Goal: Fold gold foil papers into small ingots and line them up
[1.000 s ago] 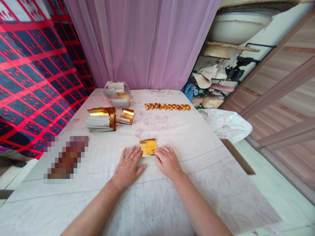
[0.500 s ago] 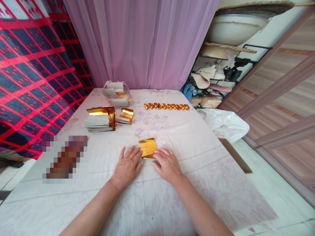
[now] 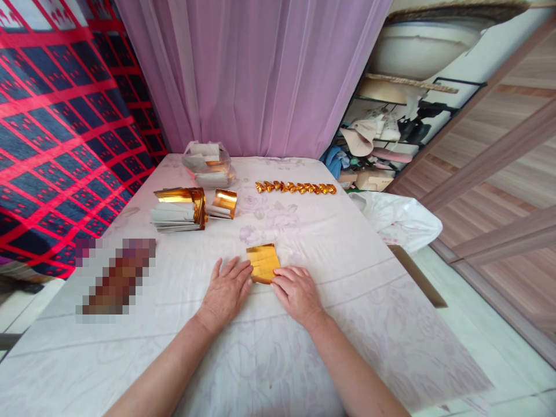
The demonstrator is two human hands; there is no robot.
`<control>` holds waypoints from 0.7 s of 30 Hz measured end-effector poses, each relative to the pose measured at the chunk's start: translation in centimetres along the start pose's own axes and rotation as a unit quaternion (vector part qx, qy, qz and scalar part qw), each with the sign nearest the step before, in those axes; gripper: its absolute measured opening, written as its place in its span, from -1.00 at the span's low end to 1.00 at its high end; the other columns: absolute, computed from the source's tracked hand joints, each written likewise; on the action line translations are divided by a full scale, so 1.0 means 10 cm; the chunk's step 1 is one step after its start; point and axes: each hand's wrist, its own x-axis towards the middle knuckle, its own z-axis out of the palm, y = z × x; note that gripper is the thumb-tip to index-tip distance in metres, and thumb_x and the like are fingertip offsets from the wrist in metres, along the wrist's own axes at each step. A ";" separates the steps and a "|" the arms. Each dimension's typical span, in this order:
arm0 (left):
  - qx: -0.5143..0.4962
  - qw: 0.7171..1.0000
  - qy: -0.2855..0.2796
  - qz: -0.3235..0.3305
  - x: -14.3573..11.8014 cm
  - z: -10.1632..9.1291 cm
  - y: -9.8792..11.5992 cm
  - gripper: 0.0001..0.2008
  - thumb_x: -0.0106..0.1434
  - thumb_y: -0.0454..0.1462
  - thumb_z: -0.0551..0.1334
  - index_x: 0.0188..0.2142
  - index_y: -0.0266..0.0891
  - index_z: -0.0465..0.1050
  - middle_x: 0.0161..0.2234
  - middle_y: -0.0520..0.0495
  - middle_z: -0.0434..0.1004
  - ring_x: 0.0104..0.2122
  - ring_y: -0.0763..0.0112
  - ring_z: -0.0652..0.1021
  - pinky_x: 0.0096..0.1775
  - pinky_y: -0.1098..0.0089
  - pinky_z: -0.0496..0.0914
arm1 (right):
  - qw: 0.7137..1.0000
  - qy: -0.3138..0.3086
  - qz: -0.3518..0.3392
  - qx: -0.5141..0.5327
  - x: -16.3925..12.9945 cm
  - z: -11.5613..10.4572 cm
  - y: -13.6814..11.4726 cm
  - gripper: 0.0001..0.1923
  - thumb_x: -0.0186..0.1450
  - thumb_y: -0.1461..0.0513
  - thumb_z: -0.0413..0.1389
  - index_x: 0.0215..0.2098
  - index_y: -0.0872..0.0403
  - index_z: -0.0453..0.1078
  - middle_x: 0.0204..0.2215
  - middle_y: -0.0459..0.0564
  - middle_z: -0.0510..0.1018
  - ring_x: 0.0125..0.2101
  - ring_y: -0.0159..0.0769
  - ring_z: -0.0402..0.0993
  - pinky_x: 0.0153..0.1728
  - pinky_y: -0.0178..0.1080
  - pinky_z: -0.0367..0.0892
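Note:
A small sheet of gold foil paper (image 3: pixel 262 261) lies on the white flowered table cover (image 3: pixel 330 249) in front of me. My left hand (image 3: pixel 226 289) rests flat on the cover, its fingertips touching the sheet's near left corner. My right hand (image 3: pixel 296 291) lies palm down, fingertips pressing the sheet's near right edge. Farther back left sits a stack of gold and white paper sheets (image 3: pixel 179 209) with a curled gold sheet (image 3: pixel 223 203) beside it. A row of folded gold pieces (image 3: pixel 295 187) lies across the far middle.
A clear plastic bag of paper (image 3: pixel 207 164) stands at the back by the purple curtain (image 3: pixel 260 75). A white plastic bag (image 3: pixel 397 217) hangs off the table's right edge. A red and black checked cloth (image 3: pixel 56 133) is on the left, cluttered shelves (image 3: pixel 391 133) on the right.
The gold sheet has turned slightly and its near edge has been folded under my fingertips. My right hand slid a little nearer and to the left along that edge.

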 end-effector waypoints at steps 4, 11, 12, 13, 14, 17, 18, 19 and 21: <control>-0.015 1.000 -0.007 -0.021 0.05 -0.05 0.00 -0.69 0.42 -0.19 0.03 0.03 -0.11 0.47 0.08 -0.05 0.52 0.16 0.04 0.40 0.20 -0.19 0.08 | 1.000 0.001 0.010 0.008 -0.01 0.03 0.00 -0.92 0.30 0.25 0.17 -0.30 -0.02 0.53 -0.16 -0.06 0.62 -0.15 -0.23 0.46 -0.09 -0.15 0.25; -0.035 0.998 -0.025 -0.038 0.07 -0.08 0.03 -0.69 0.29 -0.20 0.22 0.02 -0.15 0.48 0.09 -0.09 0.52 0.16 -0.02 0.39 0.21 -0.22 0.03 | 0.998 0.012 0.033 0.046 0.07 0.03 0.06 -0.90 0.29 0.24 0.15 -0.36 0.00 0.51 -0.23 -0.05 0.63 -0.20 -0.22 0.48 -0.11 -0.16 0.27; -0.037 0.998 -0.024 -0.039 0.07 -0.08 0.03 -0.69 0.28 -0.21 0.22 0.02 -0.14 0.48 0.09 -0.09 0.52 0.16 -0.02 0.39 0.21 -0.22 0.03 | 0.997 0.011 0.051 0.051 0.12 0.02 0.09 -0.90 0.29 0.25 0.14 -0.35 0.00 0.51 -0.24 -0.04 0.63 -0.20 -0.21 0.48 -0.10 -0.16 0.27; -0.039 0.998 -0.023 -0.039 0.07 -0.07 0.03 -0.69 0.28 -0.21 0.22 0.01 -0.14 0.48 0.09 -0.09 0.52 0.16 -0.02 0.39 0.21 -0.22 0.02 | 0.995 0.004 0.078 0.057 0.17 0.02 0.11 -0.91 0.28 0.26 0.13 -0.31 0.01 0.50 -0.23 -0.04 0.62 -0.18 -0.20 0.48 -0.09 -0.15 0.28; -0.040 0.998 -0.021 -0.038 0.07 -0.07 0.03 -0.69 0.28 -0.21 0.23 0.01 -0.13 0.48 0.09 -0.09 0.52 0.16 -0.02 0.39 0.22 -0.21 0.02 | 0.992 -0.005 0.113 0.061 0.23 0.01 0.14 -0.90 0.27 0.28 0.14 -0.27 0.01 0.50 -0.23 -0.02 0.62 -0.16 -0.18 0.47 -0.07 -0.15 0.29; -0.043 0.998 -0.014 -0.032 0.07 -0.06 0.02 -0.69 0.27 -0.20 0.23 0.01 -0.13 0.48 0.08 -0.09 0.52 0.16 -0.03 0.39 0.21 -0.21 0.02 | 0.973 -0.049 0.212 0.082 0.40 0.01 0.23 -0.69 0.19 0.30 0.19 -0.08 -0.01 0.46 -0.11 -0.01 0.59 -0.09 -0.18 0.47 -0.02 -0.15 0.31; -0.043 0.999 -0.012 -0.030 0.06 -0.06 0.01 -0.69 0.27 -0.19 0.23 0.01 -0.13 0.48 0.08 -0.09 0.52 0.16 -0.03 0.39 0.21 -0.21 0.02 | 0.970 -0.058 0.221 0.086 0.46 0.01 0.25 -0.63 0.18 0.31 0.20 -0.04 -0.02 0.44 -0.11 -0.03 0.59 -0.11 -0.20 0.48 -0.05 -0.17 0.33; -0.043 0.999 -0.010 -0.028 0.06 -0.05 0.01 -0.69 0.27 -0.19 0.23 0.00 -0.13 0.48 0.08 -0.09 0.52 0.16 -0.04 0.39 0.21 -0.21 0.02 | 0.966 -0.070 0.230 0.092 0.51 0.02 0.28 -0.59 0.17 0.31 0.20 -0.01 -0.04 0.42 -0.13 -0.06 0.60 -0.16 -0.24 0.51 -0.10 -0.20 0.35; -0.043 0.999 -0.008 -0.025 0.06 -0.05 0.01 -0.69 0.27 -0.19 0.24 0.00 -0.13 0.48 0.08 -0.10 0.52 0.16 -0.05 0.39 0.21 -0.22 0.02 | 0.959 -0.096 0.247 0.105 0.59 0.04 0.31 -0.54 0.16 0.31 0.21 0.03 -0.08 0.40 -0.18 -0.12 0.62 -0.27 -0.31 0.54 -0.20 -0.27 0.38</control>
